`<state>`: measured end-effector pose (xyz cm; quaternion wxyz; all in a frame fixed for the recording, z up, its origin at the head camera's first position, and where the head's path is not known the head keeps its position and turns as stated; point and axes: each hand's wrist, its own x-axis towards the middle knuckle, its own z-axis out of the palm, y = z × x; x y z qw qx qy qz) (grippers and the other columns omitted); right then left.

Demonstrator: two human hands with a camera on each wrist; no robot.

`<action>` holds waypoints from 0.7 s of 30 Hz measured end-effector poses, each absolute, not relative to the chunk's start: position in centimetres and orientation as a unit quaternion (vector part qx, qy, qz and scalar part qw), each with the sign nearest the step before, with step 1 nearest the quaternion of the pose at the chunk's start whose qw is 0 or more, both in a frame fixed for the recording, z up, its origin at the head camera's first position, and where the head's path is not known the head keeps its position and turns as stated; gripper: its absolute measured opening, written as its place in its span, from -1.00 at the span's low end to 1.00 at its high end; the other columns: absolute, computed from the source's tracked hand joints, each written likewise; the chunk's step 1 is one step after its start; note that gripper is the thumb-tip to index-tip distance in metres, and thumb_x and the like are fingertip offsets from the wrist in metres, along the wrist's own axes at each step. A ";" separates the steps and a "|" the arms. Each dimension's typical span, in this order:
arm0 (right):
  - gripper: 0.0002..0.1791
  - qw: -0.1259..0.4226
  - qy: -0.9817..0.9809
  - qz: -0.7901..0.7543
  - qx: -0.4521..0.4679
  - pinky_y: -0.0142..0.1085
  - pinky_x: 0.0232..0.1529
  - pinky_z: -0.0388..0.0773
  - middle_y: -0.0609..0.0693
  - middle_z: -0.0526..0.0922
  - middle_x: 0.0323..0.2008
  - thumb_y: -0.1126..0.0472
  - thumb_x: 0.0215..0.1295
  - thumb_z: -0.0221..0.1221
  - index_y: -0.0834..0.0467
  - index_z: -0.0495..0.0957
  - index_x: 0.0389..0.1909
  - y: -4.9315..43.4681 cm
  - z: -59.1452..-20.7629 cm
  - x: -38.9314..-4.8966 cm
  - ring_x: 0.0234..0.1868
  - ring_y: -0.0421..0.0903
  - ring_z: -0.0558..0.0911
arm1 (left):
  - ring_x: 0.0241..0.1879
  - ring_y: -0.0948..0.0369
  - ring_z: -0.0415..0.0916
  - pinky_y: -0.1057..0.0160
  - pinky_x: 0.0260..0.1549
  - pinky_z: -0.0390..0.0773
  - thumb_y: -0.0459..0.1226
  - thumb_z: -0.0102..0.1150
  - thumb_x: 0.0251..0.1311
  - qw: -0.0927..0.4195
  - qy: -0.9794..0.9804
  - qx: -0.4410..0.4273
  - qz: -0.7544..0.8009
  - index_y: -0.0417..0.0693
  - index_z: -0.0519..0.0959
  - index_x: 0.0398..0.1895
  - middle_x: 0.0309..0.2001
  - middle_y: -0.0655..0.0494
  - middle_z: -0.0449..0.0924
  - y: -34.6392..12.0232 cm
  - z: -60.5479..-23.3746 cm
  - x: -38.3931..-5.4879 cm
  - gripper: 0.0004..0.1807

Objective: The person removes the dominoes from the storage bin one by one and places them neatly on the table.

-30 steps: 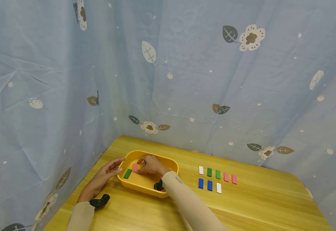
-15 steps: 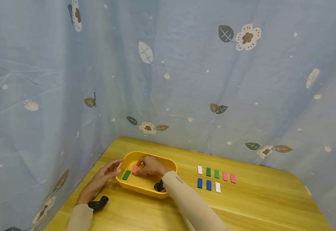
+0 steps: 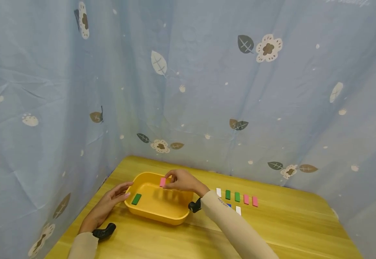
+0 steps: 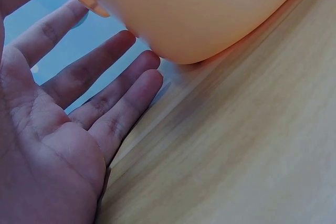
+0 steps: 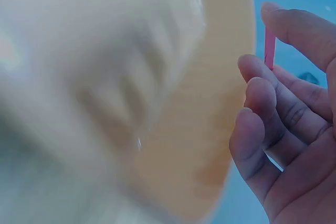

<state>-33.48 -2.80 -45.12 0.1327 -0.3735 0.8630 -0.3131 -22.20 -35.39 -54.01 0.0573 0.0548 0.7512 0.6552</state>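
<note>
My right hand (image 3: 184, 180) pinches a small flat pink block (image 3: 163, 182) between thumb and finger, above the far side of the yellow bin (image 3: 155, 218). In the right wrist view the same pink block (image 5: 270, 48) stands on edge between the fingertips. Inside the bin, near its left end, lies a green block (image 3: 136, 199). My left hand (image 3: 105, 204) is at the bin's left end, and its fingers reach to the rim. The left wrist view has those fingers (image 4: 126, 90) nearly straight against or close to the bin's outer wall (image 4: 199, 19).
To the right of the bin, white, green (image 3: 228, 194), pink (image 3: 246, 199) and blue blocks lie on the wooden table (image 3: 288, 223) in two rows. My right forearm partly covers the nearer row. A patterned blue curtain (image 3: 207, 90) hangs behind and at the left.
My right hand has lifted the pink block from the bin's floor beside the green block and moved it up and to the right. My left hand stays at the bin's left end.
</note>
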 end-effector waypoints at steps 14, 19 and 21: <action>-0.50 0.091 0.862 -0.347 -0.358 -0.26 -0.48 0.61 -0.08 0.70 -0.40 -0.08 0.39 0.33 0.08 0.60 0.23 8.0 -43.4 -32.2 -0.56 -0.11 0.59 | 0.30 0.48 0.25 0.55 0.10 0.35 -0.07 0.13 0.51 0.056 0.753 0.053 0.653 0.12 0.28 0.57 0.56 0.00 0.13 -35.6 -54.1 -22.3 -0.38; -0.50 0.073 0.875 -0.344 -0.333 -0.27 -0.51 0.56 -0.11 0.69 -0.38 -0.06 0.40 0.32 0.08 0.57 0.26 11.9 -43.5 -31.6 -0.54 0.02 0.60 | 0.28 0.50 0.27 0.55 0.10 0.35 -0.07 0.14 0.51 0.055 0.754 0.048 0.653 0.09 0.28 0.57 0.55 -0.02 0.14 -35.4 -54.1 -22.2 -0.37; -0.49 0.066 0.882 -0.342 -0.317 -0.27 -0.51 0.53 -0.13 0.68 -0.38 -0.09 0.40 0.31 0.05 0.57 0.26 13.4 -43.5 -31.2 -0.54 0.02 0.58 | 0.27 0.51 0.28 0.56 0.09 0.35 -0.07 0.14 0.51 0.055 0.754 0.047 0.653 0.09 0.28 0.56 0.55 -0.02 0.15 -35.3 -54.1 -22.3 -0.38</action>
